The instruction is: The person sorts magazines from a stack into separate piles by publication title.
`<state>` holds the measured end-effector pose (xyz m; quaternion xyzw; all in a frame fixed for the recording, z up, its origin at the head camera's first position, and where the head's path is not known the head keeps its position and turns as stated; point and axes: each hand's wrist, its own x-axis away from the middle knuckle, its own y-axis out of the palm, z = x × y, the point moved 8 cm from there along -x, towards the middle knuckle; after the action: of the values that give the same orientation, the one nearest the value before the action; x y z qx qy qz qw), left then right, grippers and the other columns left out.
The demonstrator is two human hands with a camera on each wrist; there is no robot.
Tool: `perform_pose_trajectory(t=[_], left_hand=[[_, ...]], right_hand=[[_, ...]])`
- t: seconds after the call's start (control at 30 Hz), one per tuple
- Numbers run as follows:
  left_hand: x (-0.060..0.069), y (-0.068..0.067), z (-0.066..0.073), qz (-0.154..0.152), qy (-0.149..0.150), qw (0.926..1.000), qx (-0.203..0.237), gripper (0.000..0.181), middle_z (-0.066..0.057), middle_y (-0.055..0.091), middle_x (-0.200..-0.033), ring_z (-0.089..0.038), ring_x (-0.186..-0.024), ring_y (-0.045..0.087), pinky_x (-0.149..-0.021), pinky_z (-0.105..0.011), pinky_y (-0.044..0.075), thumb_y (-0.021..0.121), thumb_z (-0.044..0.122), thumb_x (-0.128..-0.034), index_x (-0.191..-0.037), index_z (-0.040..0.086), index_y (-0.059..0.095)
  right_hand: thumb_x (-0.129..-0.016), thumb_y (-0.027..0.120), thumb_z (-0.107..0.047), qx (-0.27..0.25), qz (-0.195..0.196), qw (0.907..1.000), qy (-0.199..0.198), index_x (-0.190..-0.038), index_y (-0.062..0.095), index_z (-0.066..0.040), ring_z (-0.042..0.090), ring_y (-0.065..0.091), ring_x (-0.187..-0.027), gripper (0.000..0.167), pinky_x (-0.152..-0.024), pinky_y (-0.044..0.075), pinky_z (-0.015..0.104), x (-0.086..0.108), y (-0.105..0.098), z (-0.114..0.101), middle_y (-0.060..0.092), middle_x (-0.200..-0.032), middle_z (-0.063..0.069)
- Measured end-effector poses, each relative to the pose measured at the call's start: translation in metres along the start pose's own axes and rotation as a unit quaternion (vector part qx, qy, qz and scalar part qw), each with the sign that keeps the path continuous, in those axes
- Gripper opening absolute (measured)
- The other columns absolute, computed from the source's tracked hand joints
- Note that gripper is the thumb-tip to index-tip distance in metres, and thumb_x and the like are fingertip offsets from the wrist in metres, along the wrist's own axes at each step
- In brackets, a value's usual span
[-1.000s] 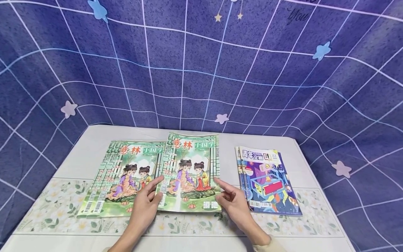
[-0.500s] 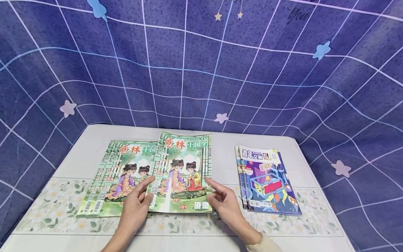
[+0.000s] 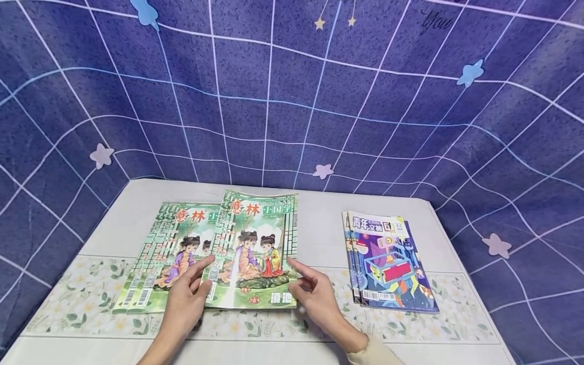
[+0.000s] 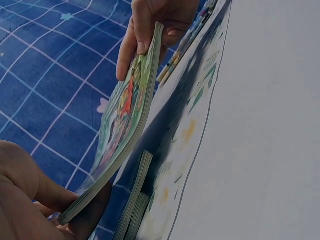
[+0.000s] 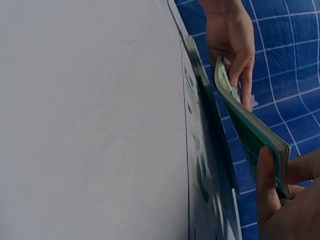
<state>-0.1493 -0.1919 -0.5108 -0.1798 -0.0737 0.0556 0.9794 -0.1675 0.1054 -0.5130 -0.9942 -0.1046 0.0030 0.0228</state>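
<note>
A green magazine [image 3: 257,253] with two cartoon children on its cover is held up over the table by both hands. My left hand [image 3: 186,296] grips its left edge, thumb on the cover. On the opposite edge, my right hand [image 3: 319,299] pinches it between thumb and fingers. The wrist views show the magazine [image 4: 127,125] bowed a little and raised off the tabletop. Beneath and to its left lie green magazines [image 3: 155,274] with the same cover, overlapping and partly hidden by the held one.
To the right lies a small overlapping stack of purple-blue magazines [image 3: 394,268]. The white table [image 3: 319,228] has a floral band [image 3: 456,309] across it. A blue gridded curtain [image 3: 292,116] with stars hangs behind and at both sides.
Both hands have carried the held green magazine leftward, so it covers more of the green magazines below. The purple-blue stack stays in place.
</note>
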Motion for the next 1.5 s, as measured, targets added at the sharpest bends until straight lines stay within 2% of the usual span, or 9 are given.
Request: perform_pose_trajectory(t=[0.3, 0.43, 0.57, 0.73, 0.93, 1.03, 1.13, 1.3, 1.5], left_hand=[[0.001, -0.016, -0.007, 0.006, -0.019, 0.9993, -0.032, 0.056, -0.022, 0.040, -0.175, -0.045, -0.157, 0.042, -0.090, -0.012, 0.054, 0.060, 0.000, -0.1113, -0.165, 0.015, 0.053], [0.001, -0.020, -0.006, 0.014, -0.012, 0.9994, -0.030, 0.057, -0.027, 0.042, -0.172, -0.025, -0.097, 0.077, -0.068, -0.020, 0.056, 0.060, -0.001, -0.1108, -0.165, 0.015, 0.053], [0.002, -0.027, -0.006, 0.033, 0.004, 0.9991, -0.028, 0.055, -0.034, 0.052, -0.161, -0.006, -0.051, 0.030, -0.050, -0.027, 0.040, 0.060, -0.004, -0.1094, -0.162, 0.012, 0.056], [0.006, -0.038, -0.010, 0.063, -0.007, 0.9968, -0.048, 0.054, -0.030, 0.051, -0.164, -0.008, -0.053, 0.028, -0.052, -0.028, 0.039, 0.062, -0.002, -0.1089, -0.161, 0.014, 0.058], [0.003, -0.046, -0.013, 0.086, -0.010, 0.9941, -0.066, 0.054, -0.009, 0.056, -0.081, -0.012, -0.051, 0.027, -0.049, -0.029, 0.036, 0.064, 0.000, -0.1088, -0.159, 0.018, 0.061], [0.002, -0.049, -0.013, 0.089, -0.015, 0.9931, -0.074, 0.054, -0.019, 0.071, -0.096, -0.020, -0.062, 0.058, -0.055, -0.028, 0.049, 0.063, -0.001, -0.1086, -0.160, 0.017, 0.060], [0.002, -0.052, -0.013, 0.091, -0.016, 0.9926, -0.079, 0.055, -0.028, 0.056, -0.160, -0.033, -0.101, 0.075, -0.059, -0.028, 0.052, 0.061, -0.002, -0.1090, -0.161, 0.013, 0.058], [0.002, -0.058, -0.015, 0.105, -0.002, 0.9906, -0.088, 0.055, -0.030, 0.048, -0.167, -0.013, -0.057, 0.044, -0.046, -0.030, 0.038, 0.060, -0.004, -0.1079, -0.161, 0.011, 0.058], [0.002, -0.064, -0.018, 0.112, -0.004, 0.9878, -0.108, 0.054, -0.031, 0.050, -0.165, 0.000, -0.064, 0.042, -0.051, -0.032, 0.037, 0.060, -0.003, -0.1088, -0.162, 0.011, 0.057]], right_hand=[[-0.097, 0.072, 0.010, 0.013, -0.020, 0.9996, -0.016, -0.156, 0.061, -0.002, 0.006, 0.063, -0.072, 0.062, -0.058, 0.045, 0.014, -0.006, 0.018, -0.005, 0.077, -0.096, 0.027], [-0.098, 0.072, 0.009, 0.013, -0.019, 0.9996, -0.014, -0.156, 0.062, -0.003, 0.006, 0.061, -0.071, 0.061, -0.055, 0.043, 0.014, -0.007, 0.021, -0.004, 0.077, -0.095, 0.026], [-0.097, 0.072, 0.010, 0.007, -0.024, 0.9995, -0.017, -0.156, 0.062, -0.003, 0.006, 0.061, -0.072, 0.061, -0.057, 0.045, 0.014, -0.009, 0.028, -0.004, 0.076, -0.094, 0.026], [-0.097, 0.071, 0.008, 0.006, -0.036, 0.9990, -0.026, -0.156, 0.062, -0.003, 0.005, 0.061, -0.070, 0.061, -0.055, 0.045, 0.014, -0.012, 0.040, -0.009, 0.076, -0.094, 0.026], [-0.097, 0.071, 0.009, 0.005, -0.032, 0.9991, -0.029, -0.156, 0.063, -0.004, 0.006, 0.063, -0.074, 0.061, -0.060, 0.047, 0.014, -0.016, 0.047, -0.011, 0.077, -0.094, 0.026], [-0.097, 0.071, 0.009, 0.007, -0.033, 0.9991, -0.027, -0.156, 0.063, -0.005, 0.006, 0.065, -0.076, 0.061, -0.063, 0.049, 0.014, -0.017, 0.051, -0.011, 0.077, -0.096, 0.025], [-0.099, 0.071, 0.008, 0.005, -0.039, 0.9989, -0.024, -0.156, 0.063, -0.004, 0.006, 0.066, -0.077, 0.059, -0.064, 0.049, 0.015, -0.018, 0.057, -0.011, 0.077, -0.097, 0.026], [-0.101, 0.070, 0.008, -0.007, -0.053, 0.9983, -0.022, -0.158, 0.060, -0.004, 0.006, 0.064, -0.073, 0.059, -0.063, 0.046, 0.015, -0.018, 0.066, -0.010, 0.076, -0.096, 0.029], [-0.101, 0.070, 0.008, -0.008, -0.060, 0.9978, -0.028, -0.158, 0.060, -0.005, 0.005, 0.064, -0.074, 0.060, -0.065, 0.046, 0.015, -0.020, 0.073, -0.009, 0.077, -0.094, 0.028]])
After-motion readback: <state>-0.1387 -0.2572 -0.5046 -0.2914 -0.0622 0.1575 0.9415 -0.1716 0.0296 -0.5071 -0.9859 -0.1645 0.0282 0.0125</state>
